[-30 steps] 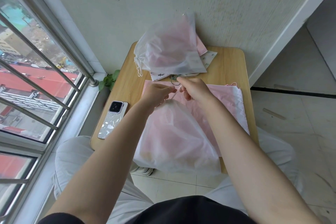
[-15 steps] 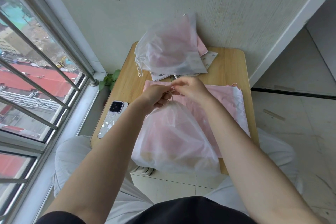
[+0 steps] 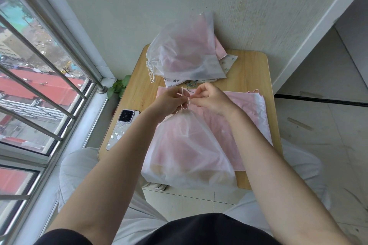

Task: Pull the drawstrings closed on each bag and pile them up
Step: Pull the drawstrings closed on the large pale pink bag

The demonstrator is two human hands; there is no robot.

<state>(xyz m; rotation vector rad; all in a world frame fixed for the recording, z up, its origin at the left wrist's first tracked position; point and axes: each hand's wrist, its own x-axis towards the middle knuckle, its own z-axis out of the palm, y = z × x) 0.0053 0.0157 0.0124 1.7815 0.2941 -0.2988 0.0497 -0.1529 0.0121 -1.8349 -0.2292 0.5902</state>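
White drawstring [image 3: 184, 100] pinched by both hands above cinched bag [image 3: 187, 149].

phone [image 3: 121, 127] left of bag [image 3: 187, 149] — pile [image 3: 185, 53] behind.

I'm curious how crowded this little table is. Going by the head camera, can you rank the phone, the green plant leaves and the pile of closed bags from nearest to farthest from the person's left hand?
From the left hand:
1. Pile of closed bags, just beyond the hand, against the wall.
2. Phone, to its left, near the table's window edge.
3. Plant leaves, farther left, off the table by the window sill.
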